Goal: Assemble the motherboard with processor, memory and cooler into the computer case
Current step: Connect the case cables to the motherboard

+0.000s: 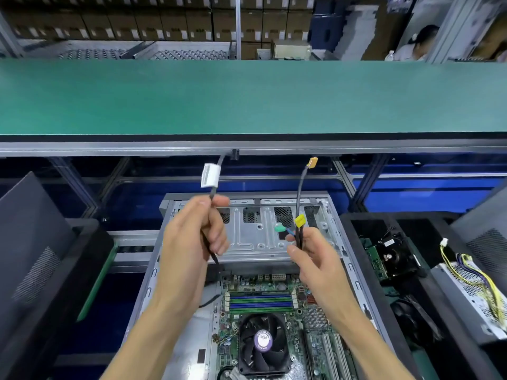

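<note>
— What runs across the middle of the view?
— A long green shelf (247, 97) with a grey metal front rail (164, 148), held up by slanted aluminium struts (343, 174).

— And behind it?
— Stacked brown cardboard boxes (137, 20) fill the far side, with metal roller racks (164, 52) in front of them. A vertical metal post (238, 26) rises there. At the far right a person (419, 45) sits beside grey panels.

— Below the shelf?
— Deep shadow with blue surfaces (411, 187) behind the frame. Black bins (356, 223) stand right, a dark grey panel (30, 229) leans left.
</note>
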A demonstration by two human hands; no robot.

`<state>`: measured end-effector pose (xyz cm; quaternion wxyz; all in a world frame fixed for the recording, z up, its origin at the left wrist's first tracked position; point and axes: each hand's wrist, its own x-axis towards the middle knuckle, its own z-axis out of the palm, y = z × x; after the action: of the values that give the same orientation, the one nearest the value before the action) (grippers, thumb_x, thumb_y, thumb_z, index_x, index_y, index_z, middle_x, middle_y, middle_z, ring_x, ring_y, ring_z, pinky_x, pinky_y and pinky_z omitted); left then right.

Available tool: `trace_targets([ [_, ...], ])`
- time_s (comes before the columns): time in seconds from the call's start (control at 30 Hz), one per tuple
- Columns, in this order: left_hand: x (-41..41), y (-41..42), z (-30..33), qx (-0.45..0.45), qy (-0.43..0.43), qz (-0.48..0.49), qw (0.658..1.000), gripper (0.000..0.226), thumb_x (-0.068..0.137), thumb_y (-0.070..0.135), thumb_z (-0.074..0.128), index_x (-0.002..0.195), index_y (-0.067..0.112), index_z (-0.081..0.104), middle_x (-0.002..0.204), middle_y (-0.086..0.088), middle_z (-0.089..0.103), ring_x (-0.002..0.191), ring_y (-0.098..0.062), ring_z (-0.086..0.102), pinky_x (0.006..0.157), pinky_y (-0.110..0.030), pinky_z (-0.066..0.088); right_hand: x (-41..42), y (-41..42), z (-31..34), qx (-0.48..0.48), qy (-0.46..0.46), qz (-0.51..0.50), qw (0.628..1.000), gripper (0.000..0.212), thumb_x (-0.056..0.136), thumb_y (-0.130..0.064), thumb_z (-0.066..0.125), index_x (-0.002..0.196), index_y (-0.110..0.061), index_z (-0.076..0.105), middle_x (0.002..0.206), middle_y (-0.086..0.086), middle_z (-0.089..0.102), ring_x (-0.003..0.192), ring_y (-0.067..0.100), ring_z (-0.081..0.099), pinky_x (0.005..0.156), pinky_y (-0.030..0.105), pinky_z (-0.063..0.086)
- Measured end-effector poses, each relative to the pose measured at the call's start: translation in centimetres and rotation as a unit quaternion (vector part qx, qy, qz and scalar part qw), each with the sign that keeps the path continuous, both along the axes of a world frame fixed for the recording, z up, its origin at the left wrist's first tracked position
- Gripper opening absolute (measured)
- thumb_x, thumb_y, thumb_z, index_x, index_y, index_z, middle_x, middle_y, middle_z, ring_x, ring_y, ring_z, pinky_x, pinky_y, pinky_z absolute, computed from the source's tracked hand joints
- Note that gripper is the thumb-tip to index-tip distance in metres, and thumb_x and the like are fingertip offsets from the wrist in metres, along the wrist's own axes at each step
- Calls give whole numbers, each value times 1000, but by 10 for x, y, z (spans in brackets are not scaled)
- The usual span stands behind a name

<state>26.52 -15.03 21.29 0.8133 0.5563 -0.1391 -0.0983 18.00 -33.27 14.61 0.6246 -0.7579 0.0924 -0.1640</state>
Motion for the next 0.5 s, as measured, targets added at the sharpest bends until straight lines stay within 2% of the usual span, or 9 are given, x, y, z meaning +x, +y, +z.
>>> trace_targets([
  [0.07,1,1,17,11,-32,1,999,28,99,28,44,92,19,69,60,2,38,51,-14,35,49,-23,38,0,0,-1,-47,-3,0,999,15,98,-44,61,89,-31,61,83,14,58,72,32,50,61,37,41],
  [0.17,-4,-2,32,30,-72,-13,997,31,98,23,41,91,24,71,64,2,47,56,-15,42,54,-25,42,0,0,-3,-54,-9,-19,998,32,96,-49,56,74,-27,53,70,10,48,63,19,43,60,22,35],
  [0.23,-7,-7,34,44,-75,-26,996,34,95,19,40,87,26,72,65,3,50,57,-15,42,53,-24,40,0,-1,-3,-55,-15,-41,998,31,91,-54,51,70,-31,55,69,3,52,64,14,48,61,18,38],
  [0.3,-9,-12,28,76,-46,-59,994,33,88,18,41,81,28,72,60,4,44,51,-12,32,46,-23,29,0,-3,-5,-64,-14,-64,996,30,88,-56,49,71,-34,60,76,0,57,71,14,55,67,21,42],
  [0.37,-10,-15,17,119,-15,-91,989,33,86,18,41,82,29,71,57,6,33,46,-11,22,41,-21,21,0,-5,-6,-66,-14,-67,995,29,86,-54,51,71,-34,64,78,-4,55,72,12,54,67,18,40],
  [0.43,-12,-13,2,143,-7,-94,985,29,96,20,42,91,27,71,57,6,27,45,-11,19,40,-19,20,-2,-6,-7,-48,-21,-36,998,24,88,-44,53,73,-31,66,77,-7,58,73,10,57,71,15,41],
  [0.5,-14,-9,-9,150,-5,-90,985,24,103,28,48,98,26,71,55,5,24,45,-12,18,40,-19,20,-5,-5,-8,-6,-29,36,999,21,91,-24,49,81,-27,68,74,-3,63,71,13,60,72,20,47],
])
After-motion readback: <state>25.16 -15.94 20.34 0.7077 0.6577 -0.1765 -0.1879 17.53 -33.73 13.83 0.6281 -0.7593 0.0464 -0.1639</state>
